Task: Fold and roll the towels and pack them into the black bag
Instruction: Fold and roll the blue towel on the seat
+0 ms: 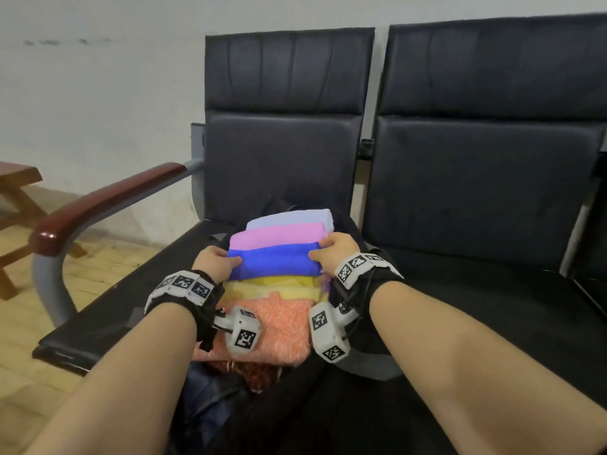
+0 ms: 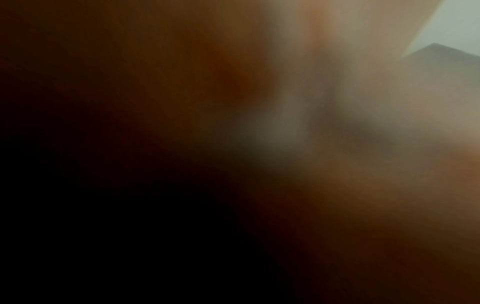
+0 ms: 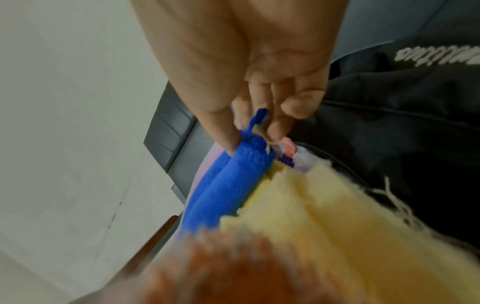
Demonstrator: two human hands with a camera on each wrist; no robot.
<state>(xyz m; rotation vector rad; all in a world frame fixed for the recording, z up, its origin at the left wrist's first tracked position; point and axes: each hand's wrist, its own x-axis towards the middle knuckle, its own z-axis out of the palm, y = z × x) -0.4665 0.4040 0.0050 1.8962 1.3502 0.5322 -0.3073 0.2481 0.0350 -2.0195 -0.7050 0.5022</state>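
- Right hand (image 1: pixel 336 249) is gripping the right end of the blue towel (image 1: pixel 274 261), thumb on the near side, fingers curled over the top; the right wrist view is showing fingertips (image 3: pixel 272 131) pinching the roll's end by a small loop tag.
- Left hand (image 1: pixel 215 262) is gripping the left end of the same roll, fingers wrapped round it; the left wrist view is showing only dark blur.
- Blue towel is sitting as a tight roll in a row of towels in the open black bag (image 1: pixel 353 224), touching the pink towel (image 1: pixel 279 234) behind it and the yellow towel (image 1: pixel 272 287) in front.
- Pale lilac towel (image 1: pixel 292 216) is lying furthest back; orange towel (image 1: pixel 282 326) is lying nearest, under the wrists.
- Bag is resting on the seat of a black chair (image 1: pixel 282 93), with a second chair just beside it on the right.
- Judgement: the roll is looking soft, light and springy, likely to unroll if let go, so holding both ends and pressing down into the gap seems the best grip.
- Judgement: packing is looking well along, with the blue roll being seated.
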